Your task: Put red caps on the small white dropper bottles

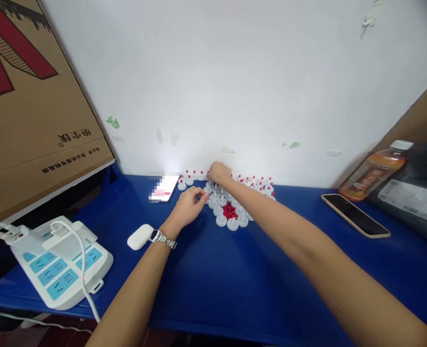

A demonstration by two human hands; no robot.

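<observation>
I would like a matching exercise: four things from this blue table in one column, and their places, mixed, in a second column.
Things:
1. power strip
2. dark phone
3. drink bottle
4. white earbud case

Places:
A. lying at the far right, against the cardboard
B. flat on the table, right of the caps
C. beside the left wrist
D. near left corner, with cables plugged in

Pairs: 1-D, 2-B, 3-A, 4-C
</observation>
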